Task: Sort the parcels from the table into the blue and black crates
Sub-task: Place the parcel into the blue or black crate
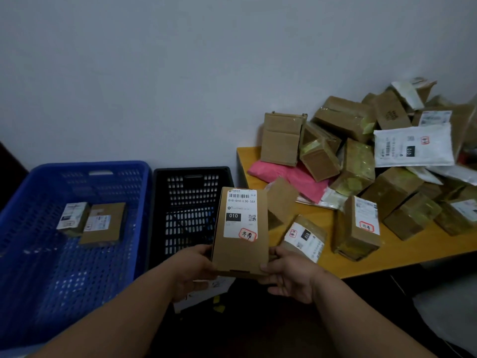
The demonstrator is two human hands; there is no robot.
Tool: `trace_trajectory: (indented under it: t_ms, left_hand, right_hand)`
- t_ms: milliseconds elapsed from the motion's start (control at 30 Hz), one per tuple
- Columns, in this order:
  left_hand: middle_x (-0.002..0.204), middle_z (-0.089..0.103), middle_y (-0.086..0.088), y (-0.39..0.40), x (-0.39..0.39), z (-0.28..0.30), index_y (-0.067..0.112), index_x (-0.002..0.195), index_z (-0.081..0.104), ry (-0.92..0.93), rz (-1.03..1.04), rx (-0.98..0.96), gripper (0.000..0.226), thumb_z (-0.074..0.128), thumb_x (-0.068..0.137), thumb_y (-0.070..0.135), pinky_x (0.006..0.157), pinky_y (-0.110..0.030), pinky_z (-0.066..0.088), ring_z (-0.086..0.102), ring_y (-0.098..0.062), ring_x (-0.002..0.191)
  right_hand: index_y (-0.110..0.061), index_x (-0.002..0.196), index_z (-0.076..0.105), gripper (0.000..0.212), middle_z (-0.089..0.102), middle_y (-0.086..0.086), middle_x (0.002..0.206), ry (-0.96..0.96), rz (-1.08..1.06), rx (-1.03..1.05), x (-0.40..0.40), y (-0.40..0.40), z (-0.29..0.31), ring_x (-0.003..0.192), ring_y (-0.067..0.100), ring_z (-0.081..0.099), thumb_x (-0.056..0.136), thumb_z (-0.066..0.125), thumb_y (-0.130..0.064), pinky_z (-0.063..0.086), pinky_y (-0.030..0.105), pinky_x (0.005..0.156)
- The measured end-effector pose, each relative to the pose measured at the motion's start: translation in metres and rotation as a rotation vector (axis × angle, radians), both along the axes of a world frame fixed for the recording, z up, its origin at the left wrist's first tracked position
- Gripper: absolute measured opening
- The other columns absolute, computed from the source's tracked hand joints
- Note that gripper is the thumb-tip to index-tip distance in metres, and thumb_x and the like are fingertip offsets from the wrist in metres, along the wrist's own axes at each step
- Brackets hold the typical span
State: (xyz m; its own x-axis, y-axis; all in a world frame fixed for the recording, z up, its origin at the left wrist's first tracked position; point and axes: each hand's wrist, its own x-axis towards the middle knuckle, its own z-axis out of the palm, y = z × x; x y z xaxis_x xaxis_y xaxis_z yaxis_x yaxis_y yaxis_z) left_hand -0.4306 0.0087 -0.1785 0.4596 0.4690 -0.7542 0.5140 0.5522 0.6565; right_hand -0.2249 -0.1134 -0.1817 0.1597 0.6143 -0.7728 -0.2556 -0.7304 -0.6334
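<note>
I hold a flat brown cardboard parcel [241,250] upright between both hands, its white "010" label with a red stamp facing me. My left hand [192,270] grips its lower left edge and my right hand [289,273] grips its lower right edge. It hangs in front of the black crate [191,174], which looks to hold nothing. The blue crate [85,169] at the left holds two labelled parcels [73,218] [104,223]. A heap of cardboard parcels [356,161] lies on the yellow table [402,254] at the right.
A pink mailer bag [296,177] and a white mailer bag [413,148] lie among the boxes. A small taped parcel [304,236] sits near the table's front edge by my right hand. White paper and yellow scraps [219,303] lie on the dark floor. A grey wall stands behind.
</note>
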Motion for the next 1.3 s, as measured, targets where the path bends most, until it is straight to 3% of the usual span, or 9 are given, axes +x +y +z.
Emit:
trace_trajectory:
  t_ms: [167, 300, 500, 633, 700, 800, 900, 1033, 1300]
  left_hand:
    - [0.111, 0.068, -0.009, 0.008, -0.014, -0.005, 0.024, 0.139, 0.049, 0.011, -0.017, 0.007, 0.056, 0.049, 0.092, -0.006, 0.096, -0.043, 0.045, 0.062, -0.029, 0.108]
    - [0.11, 0.071, -0.009, 0.014, -0.018, -0.006, 0.025, 0.137, 0.051, 0.019, 0.016, -0.002, 0.055, 0.051, 0.091, -0.005, 0.095, -0.044, 0.047, 0.063, -0.03, 0.11]
    - [0.105, 0.073, -0.007, 0.02, -0.029, -0.005, 0.027, 0.129, 0.054, 0.023, 0.188, -0.022, 0.046, 0.053, 0.092, -0.002, 0.089, -0.041, 0.051, 0.067, -0.026, 0.101]
    - [0.111, 0.072, -0.007, 0.028, -0.043, -0.012, 0.026, 0.136, 0.052, -0.003, 0.313, -0.021, 0.045, 0.055, 0.096, 0.007, 0.103, -0.05, 0.046, 0.066, -0.028, 0.107]
    - [0.114, 0.071, -0.006, 0.031, -0.054, -0.014, 0.025, 0.138, 0.049, -0.014, 0.38, -0.02, 0.045, 0.055, 0.097, 0.008, 0.095, -0.045, 0.05, 0.065, -0.028, 0.107]
    - [0.115, 0.069, -0.006, 0.037, -0.076, -0.014, 0.026, 0.137, 0.05, -0.017, 0.454, -0.033, 0.043, 0.054, 0.098, 0.009, 0.078, -0.036, 0.049, 0.064, -0.026, 0.107]
    - [0.112, 0.07, -0.004, 0.051, -0.105, -0.02, 0.028, 0.128, 0.054, -0.002, 0.494, -0.05, 0.034, 0.052, 0.099, 0.01, 0.085, -0.038, 0.046, 0.064, -0.026, 0.105]
    - [0.11, 0.071, -0.005, 0.086, -0.156, -0.037, 0.028, 0.124, 0.054, 0.025, 0.522, -0.07, 0.031, 0.054, 0.098, 0.01, 0.086, -0.038, 0.046, 0.065, -0.026, 0.104]
    - [0.112, 0.067, -0.008, 0.16, -0.267, -0.071, 0.027, 0.129, 0.056, 0.122, 0.479, -0.123, 0.032, 0.055, 0.099, 0.018, 0.082, -0.037, 0.048, 0.065, -0.028, 0.101]
  right_hand:
    - [-0.028, 0.133, 0.048, 0.049, 0.069, 0.007, 0.118, -0.004, -0.008, -0.004, -0.014, 0.006, -0.004, 0.106, 0.026, 0.064, 0.092, 0.061, -0.006, 0.048, 0.037, 0.083]
    - [-0.029, 0.136, 0.046, 0.051, 0.069, 0.005, 0.118, 0.004, 0.025, -0.003, -0.015, 0.016, -0.007, 0.103, 0.024, 0.064, 0.092, 0.062, -0.007, 0.048, 0.035, 0.078]
    - [-0.033, 0.127, 0.049, 0.044, 0.067, 0.005, 0.12, 0.032, 0.157, 0.0, -0.013, 0.05, -0.009, 0.111, 0.029, 0.063, 0.092, 0.061, -0.008, 0.048, 0.039, 0.087]
    - [-0.036, 0.117, 0.052, 0.039, 0.068, 0.007, 0.116, 0.039, 0.233, -0.01, -0.018, 0.079, -0.012, 0.108, 0.031, 0.064, 0.092, 0.06, -0.007, 0.048, 0.04, 0.087]
    - [-0.034, 0.121, 0.052, 0.041, 0.069, 0.007, 0.112, 0.041, 0.279, -0.018, -0.025, 0.095, -0.016, 0.098, 0.027, 0.065, 0.092, 0.06, -0.007, 0.047, 0.039, 0.084]
    - [-0.035, 0.118, 0.054, 0.037, 0.067, 0.007, 0.117, 0.04, 0.348, -0.037, -0.046, 0.121, -0.024, 0.102, 0.027, 0.063, 0.093, 0.059, -0.008, 0.048, 0.041, 0.088]
    - [-0.033, 0.121, 0.056, 0.037, 0.068, 0.008, 0.122, 0.06, 0.382, -0.053, -0.075, 0.147, -0.034, 0.104, 0.029, 0.062, 0.094, 0.058, -0.009, 0.046, 0.047, 0.1]
    - [-0.032, 0.123, 0.057, 0.036, 0.069, 0.006, 0.116, 0.055, 0.392, -0.079, -0.126, 0.18, -0.05, 0.102, 0.026, 0.064, 0.094, 0.059, -0.012, 0.049, 0.037, 0.085]
    - [-0.029, 0.12, 0.054, 0.023, 0.067, 0.005, 0.116, -0.006, 0.442, -0.18, -0.246, 0.248, -0.08, 0.09, 0.02, 0.064, 0.098, 0.054, -0.023, 0.048, 0.031, 0.074]
